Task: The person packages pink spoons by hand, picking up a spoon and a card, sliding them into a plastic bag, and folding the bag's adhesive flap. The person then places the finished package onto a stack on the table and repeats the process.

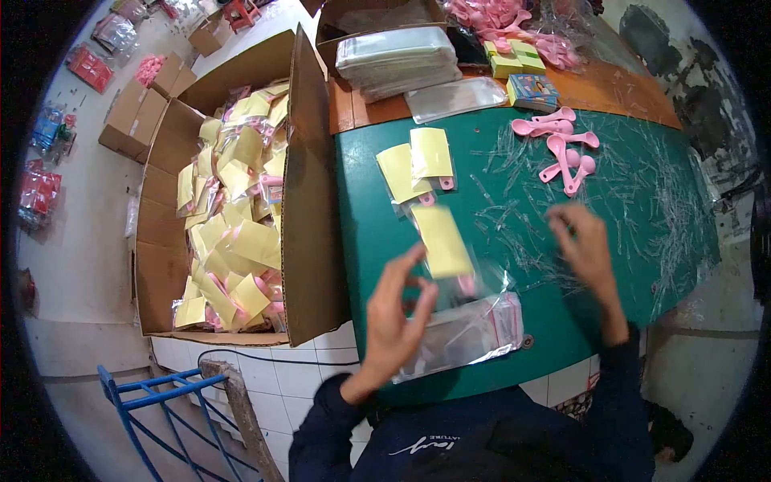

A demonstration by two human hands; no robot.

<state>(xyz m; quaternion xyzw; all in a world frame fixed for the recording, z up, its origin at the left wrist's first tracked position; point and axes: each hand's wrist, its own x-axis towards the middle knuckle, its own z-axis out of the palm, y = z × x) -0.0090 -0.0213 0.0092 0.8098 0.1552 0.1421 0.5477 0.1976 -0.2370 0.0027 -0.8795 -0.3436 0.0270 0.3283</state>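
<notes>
My left hand (395,312) has its fingers apart, beside the lower left edge of a clear packet with a yellow card (443,243) and a pink handle end at its bottom. The packet is slightly blurred; no grip on it shows. Under the left hand's right side lies a stack of clear plastic bags (474,333). My right hand (584,249) hovers over the green table top (514,257), fingers loosely bent and apart, nothing visible in them. Above it lie several pink measuring spoons (562,149). Two more yellow-card packets (431,154) overlap near the table's left side.
A tall cardboard box (309,209) full of yellow-card packets stands against the table's left side. Clear plastic strips (666,209) litter the right half. Bag stacks (393,56), small card stacks (532,92) and bagged pink spoons (554,48) line the back. A blue metal frame (165,390) stands lower left.
</notes>
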